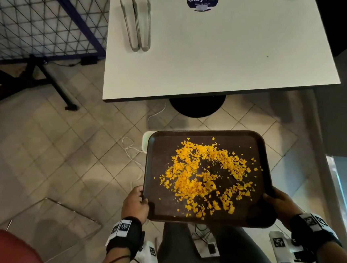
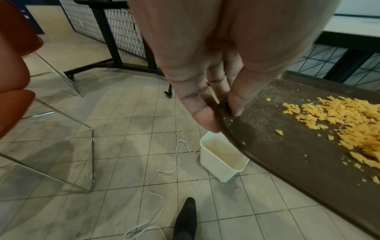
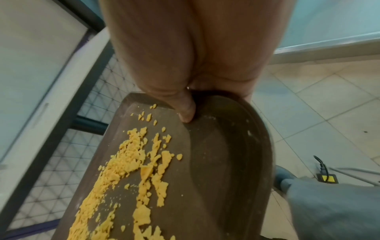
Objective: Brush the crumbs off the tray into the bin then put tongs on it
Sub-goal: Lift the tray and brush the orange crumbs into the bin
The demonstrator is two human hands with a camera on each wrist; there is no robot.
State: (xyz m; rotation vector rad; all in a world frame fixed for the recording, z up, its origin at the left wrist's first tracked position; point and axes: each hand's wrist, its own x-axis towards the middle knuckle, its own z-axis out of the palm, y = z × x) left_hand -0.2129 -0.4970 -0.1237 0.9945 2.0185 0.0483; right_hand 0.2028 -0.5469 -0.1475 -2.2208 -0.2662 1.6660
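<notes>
The tray (image 1: 154, 164), loaded with orange crumbs (image 1: 205, 174), is pinched at its near corners, left hand (image 1: 135, 204) then right hand (image 1: 279, 202), thumbs over the rim, likely to carry it level above the white bin (image 2: 222, 155), while the tongs (image 1: 137, 23) wait on the table (image 1: 224, 53).

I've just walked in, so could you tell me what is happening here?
A person holds a brown tray by its sides, left hand and right hand each gripping an edge. Yellow crumbs still cover it. A white bin stands on the floor below the tray's far left corner. The tongs lie untouched on the white table.
</notes>
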